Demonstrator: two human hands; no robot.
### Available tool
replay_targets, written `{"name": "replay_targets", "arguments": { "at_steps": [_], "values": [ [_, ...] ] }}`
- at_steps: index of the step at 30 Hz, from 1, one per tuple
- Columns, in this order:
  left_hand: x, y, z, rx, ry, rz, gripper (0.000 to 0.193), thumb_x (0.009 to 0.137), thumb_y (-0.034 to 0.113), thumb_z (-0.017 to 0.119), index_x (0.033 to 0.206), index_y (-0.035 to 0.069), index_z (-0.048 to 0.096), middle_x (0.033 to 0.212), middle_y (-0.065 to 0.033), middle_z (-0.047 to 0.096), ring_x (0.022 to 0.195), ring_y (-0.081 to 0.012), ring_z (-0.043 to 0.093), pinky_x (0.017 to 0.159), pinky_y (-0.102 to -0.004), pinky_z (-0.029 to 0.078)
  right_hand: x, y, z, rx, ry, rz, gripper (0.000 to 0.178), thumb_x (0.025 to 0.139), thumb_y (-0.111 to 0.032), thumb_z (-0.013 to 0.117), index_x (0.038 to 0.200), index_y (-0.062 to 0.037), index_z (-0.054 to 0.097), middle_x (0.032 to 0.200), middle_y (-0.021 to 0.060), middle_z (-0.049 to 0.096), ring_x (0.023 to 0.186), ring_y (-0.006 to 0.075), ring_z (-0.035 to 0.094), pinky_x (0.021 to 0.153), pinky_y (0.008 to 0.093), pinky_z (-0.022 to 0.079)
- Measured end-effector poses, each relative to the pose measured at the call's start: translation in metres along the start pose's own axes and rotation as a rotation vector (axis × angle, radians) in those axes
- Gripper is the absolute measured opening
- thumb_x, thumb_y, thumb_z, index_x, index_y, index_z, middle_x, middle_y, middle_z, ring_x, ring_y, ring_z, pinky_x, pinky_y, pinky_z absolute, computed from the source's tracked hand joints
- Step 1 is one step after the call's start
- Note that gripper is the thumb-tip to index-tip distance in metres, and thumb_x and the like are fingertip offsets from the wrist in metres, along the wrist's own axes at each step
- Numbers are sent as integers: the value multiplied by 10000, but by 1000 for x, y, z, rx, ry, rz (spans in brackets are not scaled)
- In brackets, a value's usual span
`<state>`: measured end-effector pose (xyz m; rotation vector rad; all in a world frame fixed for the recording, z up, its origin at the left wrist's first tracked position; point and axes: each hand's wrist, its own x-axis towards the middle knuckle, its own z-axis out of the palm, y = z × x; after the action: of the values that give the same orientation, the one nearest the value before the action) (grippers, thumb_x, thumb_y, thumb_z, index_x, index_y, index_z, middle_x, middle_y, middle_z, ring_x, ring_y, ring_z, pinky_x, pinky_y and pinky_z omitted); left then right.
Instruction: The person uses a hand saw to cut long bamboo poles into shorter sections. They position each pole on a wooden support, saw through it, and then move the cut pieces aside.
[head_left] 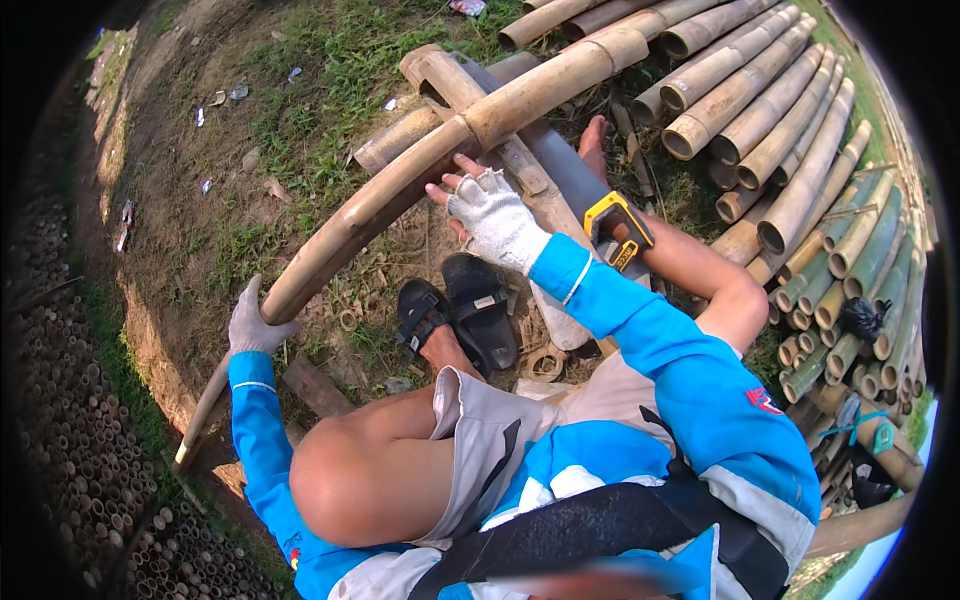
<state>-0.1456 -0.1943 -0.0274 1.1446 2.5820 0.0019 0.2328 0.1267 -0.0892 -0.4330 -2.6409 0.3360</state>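
A long bamboo pole (375,205) slants from the lower left up to the far right, crossing a wooden support (520,170). My left hand (258,318), in a pale glove, grips its near part, with the thumb over the top. In a white fingerless glove, my right hand (490,215) has its fingers apart beside the pole's underside; whether the fingertips touch it is hard to tell. A handsaw with a yellow and black handle (618,232) rests by my right shin, below my right forearm. Its wide grey blade (560,165) runs along the support and partly behind the pole.
Cut bamboo poles (745,110) lie stacked at the right, with greener ones (865,250) farther down. Many bamboo ends (75,450) fill the lower left, beyond a dirt edge. Black sandals (480,310) are on the ground between my legs. A bamboo offcut (395,138) lies under the pole.
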Motion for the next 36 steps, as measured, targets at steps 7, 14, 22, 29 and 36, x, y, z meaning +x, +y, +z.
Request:
{"name": "replay_targets", "arguments": {
  "at_steps": [7, 14, 22, 29, 36],
  "values": [
    [54, 157, 15, -5, 195, 423, 1272, 592, 539, 1041, 1673, 156, 491, 1584, -167, 622, 1475, -402, 573, 1243, -529, 476, -162, 51, -65, -298, 192, 602, 840, 891, -305, 848, 1644, -104, 536, 1474, 210, 579, 1407, 469, 520, 1165, 602, 449],
    [80, 270, -4, -58, -73, 350, 1173, 625, 615, 1005, 1627, 199, 557, 1493, -214, 694, 1366, -409, 671, 1169, -509, 540, -243, 113, -93, -311, -222, 909, 666, 933, -512, 811, 1358, -20, 666, 1312, 271, 617, 1226, 542, 627, 1104, 633, 496],
    [88, 295, -4, 7, -9, 379, 1137, 645, 648, 952, 1609, 165, 591, 1478, -199, 717, 1319, -408, 705, 1127, -505, 569, -211, 163, -97, 104, -487, 954, 831, 911, -468, 856, 1517, 25, 571, 1463, 356, 608, 1394, 525, 589, 1197, 534, 478],
    [89, 299, 0, -26, 5, 423, 1057, 659, 613, 945, 1564, 166, 632, 1434, -190, 738, 1288, -392, 722, 1104, -498, 578, -267, 143, -117, 1169, 59, 988, 322, 1098, -109, 714, 1252, -73, 434, 987, 134, 737, 893, 211, 760, 825, 349, 595],
    [80, 284, 7, -78, 52, 412, 995, 671, 610, 974, 1512, 169, 674, 1263, -183, 801, 1148, -408, 767, 997, -534, 594, -304, 85, -237, 1727, 121, 843, 344, 1098, -254, 651, 1370, -52, 593, 1038, 163, 663, 1126, 314, 682, 946, 442, 612]
  ]
}}
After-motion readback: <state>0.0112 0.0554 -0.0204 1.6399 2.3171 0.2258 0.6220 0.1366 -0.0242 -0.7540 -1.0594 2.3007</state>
